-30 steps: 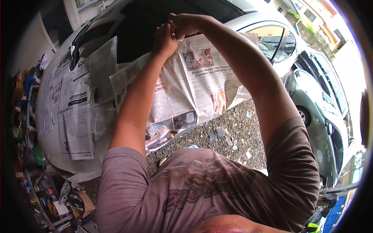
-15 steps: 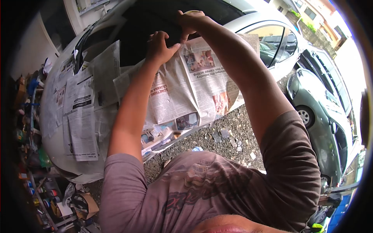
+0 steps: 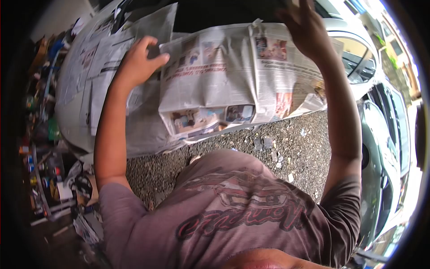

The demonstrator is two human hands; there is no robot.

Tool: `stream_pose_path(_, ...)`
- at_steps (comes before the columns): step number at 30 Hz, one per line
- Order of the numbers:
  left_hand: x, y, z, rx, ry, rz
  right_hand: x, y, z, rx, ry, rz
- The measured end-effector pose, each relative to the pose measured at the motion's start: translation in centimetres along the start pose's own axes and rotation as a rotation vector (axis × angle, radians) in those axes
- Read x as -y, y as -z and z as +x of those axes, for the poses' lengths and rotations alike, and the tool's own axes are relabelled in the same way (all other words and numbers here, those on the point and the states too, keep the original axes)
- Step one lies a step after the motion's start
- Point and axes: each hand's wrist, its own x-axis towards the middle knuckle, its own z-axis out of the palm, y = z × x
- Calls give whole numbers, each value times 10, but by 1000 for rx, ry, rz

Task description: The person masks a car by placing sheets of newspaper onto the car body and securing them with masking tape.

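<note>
A newspaper sheet (image 3: 233, 76) hangs over the side of a pale car (image 3: 71, 127), its surface wrinkled. My left hand (image 3: 139, 63) is open beside the sheet's upper left corner, thumb and fingers apart with nothing between them. Above the sheet's upper right part, my right hand (image 3: 309, 36) is blurred by motion. At its fingers, near the top of the view, is a pale object that looks like a roll of tape (image 3: 295, 3), partly cut off. A small pale tab (image 3: 257, 21) sticks up from the sheet's top edge.
More newspaper (image 3: 105, 67) covers the car to the left. The dark windshield (image 3: 224, 11) lies behind the sheet. Gravel (image 3: 251, 139) with scraps shows below. Cluttered shelves (image 3: 45, 157) stand at left, and another car (image 3: 376, 179) at right.
My hands, close together at the sheet's top edge before, have moved apart: left hand to the left, right hand to the right. The view has shifted, with the sheet now higher.
</note>
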Motion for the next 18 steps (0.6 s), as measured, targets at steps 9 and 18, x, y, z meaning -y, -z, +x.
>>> stream_pose_path(9,96,-62,-69,-148,4,167,61,6,-126,37,-555,380)
stream_pose_path(18,118,-73,18,22,-149,212,123,7,-159,54,-612,436)
